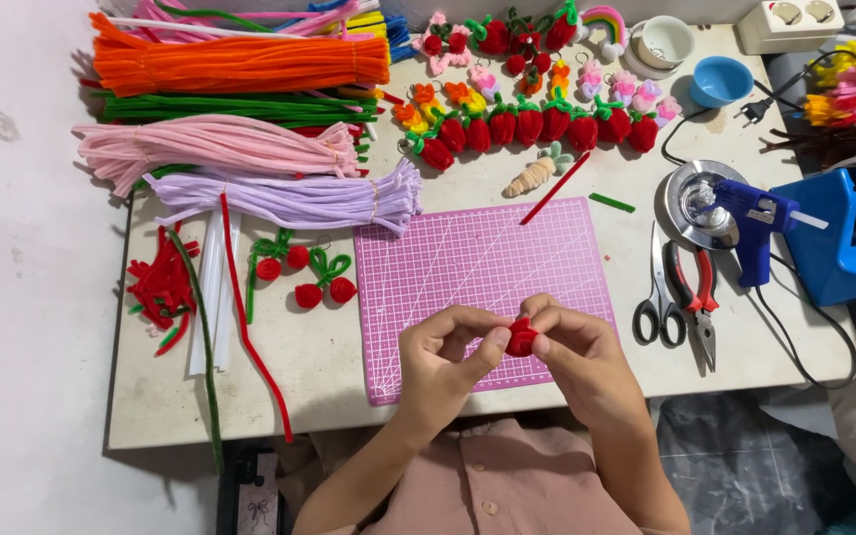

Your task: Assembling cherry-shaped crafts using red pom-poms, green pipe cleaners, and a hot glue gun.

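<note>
At the far left of the pale rectangular worktable [369, 391] we see bundles of fuzzy pipe-cleaner stems lying lengthwise: a thick orange bundle [240, 63] farthest away, thin dark green stems [220, 107] nearer, then a soft pink bundle [215, 146] and a lilac bundle [289, 198] tied near its right end. Near these sit a heap of short red and green fuzzy offcuts [159, 289], flat white plastic strips [212, 287], and one long red stem [248, 327] that curves toward the near edge. Just right of them lie two pairs of round red pompom cherries with looped green stems [304, 272].

In the middle lies a pink gridded cutting mat [482, 263], flat and matte. Over its near edge our left hand [443, 357] and right hand [577, 352] meet, both closed in a narrow pinch, thumbs and forefingers pressing a small plump red fuzzy strawberry-shaped piece [521, 338] held between them, just above the mat.

Far beyond the mat a curved row of finished red fuzzy strawberries with green tops [537, 126] arcs across the table.

To the right lie black-handled steel scissors [660, 297], touching red-handled pliers [700, 297], and farther off a blue plastic glue gun [755, 218] propped on a shiny round metal lid [691, 203]. A small blue bowl [721, 81] stands far right.
</note>
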